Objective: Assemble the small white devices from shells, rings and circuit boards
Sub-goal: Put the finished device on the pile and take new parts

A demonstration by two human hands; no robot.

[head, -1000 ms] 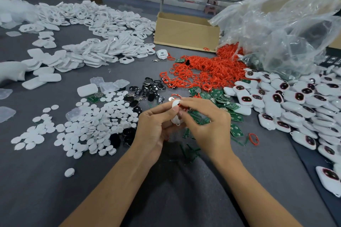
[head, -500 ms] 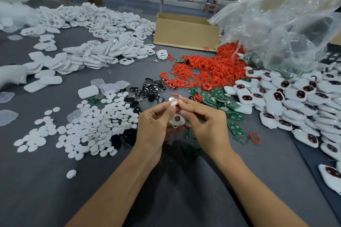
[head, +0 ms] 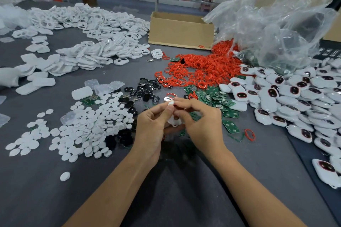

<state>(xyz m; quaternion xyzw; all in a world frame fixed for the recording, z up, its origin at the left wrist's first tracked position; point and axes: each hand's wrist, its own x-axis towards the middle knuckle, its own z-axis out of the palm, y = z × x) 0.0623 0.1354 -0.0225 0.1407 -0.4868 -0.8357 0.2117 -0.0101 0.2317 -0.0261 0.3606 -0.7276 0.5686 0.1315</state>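
Observation:
A small white shell (head: 174,120) is held between both hands above the grey table's middle. My left hand (head: 153,127) grips its left side, thumb and forefinger pinching the top end. My right hand (head: 201,125) curls over its right side, fingertips meeting the left thumb at the top. Most of the shell is hidden by the fingers. Behind the hands lie the red rings (head: 199,68), a heap of them, and green circuit boards (head: 215,97). Finished white devices (head: 287,96) pile up at the right.
White shells (head: 88,29) cover the far left, white discs (head: 88,127) the near left, black parts (head: 145,90) the middle. A cardboard box (head: 181,30) and a clear plastic bag (head: 273,22) stand at the back. A loose red ring (head: 249,134) lies right of my hands.
Both hands have kept hold of the shell and turned it slightly; more of its lower end now shows between them. The view has shifted a little.

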